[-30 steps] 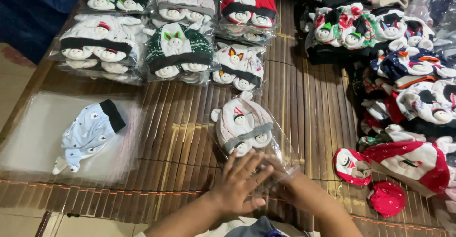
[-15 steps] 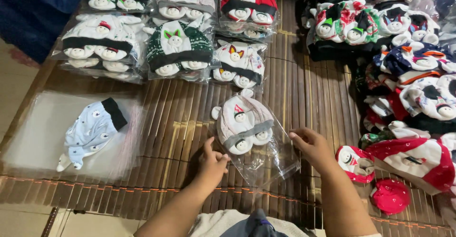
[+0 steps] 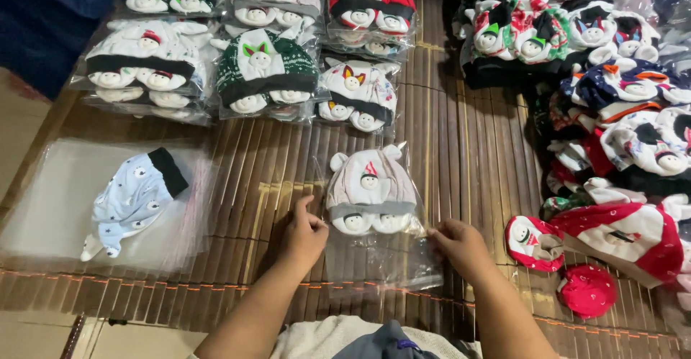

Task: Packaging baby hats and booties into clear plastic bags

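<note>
A beige baby hat (image 3: 370,186) with small ears and white doll faces lies inside a clear plastic bag (image 3: 381,258) on the bamboo mat (image 3: 461,165). My left hand (image 3: 304,233) pinches the bag's left edge beside the hat. At the bag's right edge, my right hand (image 3: 461,247) grips the plastic. The open end of the bag points toward me, flat on the mat.
Several bagged hats (image 3: 266,71) are stacked in rows at the back. A pale blue hat (image 3: 133,197) lies on a stack of clear bags (image 3: 57,208) at left. Loose unbagged hats (image 3: 612,78) pile up at right, with a red-and-white one (image 3: 619,233) closest.
My hands moved off the bag's lower middle and spread apart to its two side edges. The bagged hat now lies straighter on the mat.
</note>
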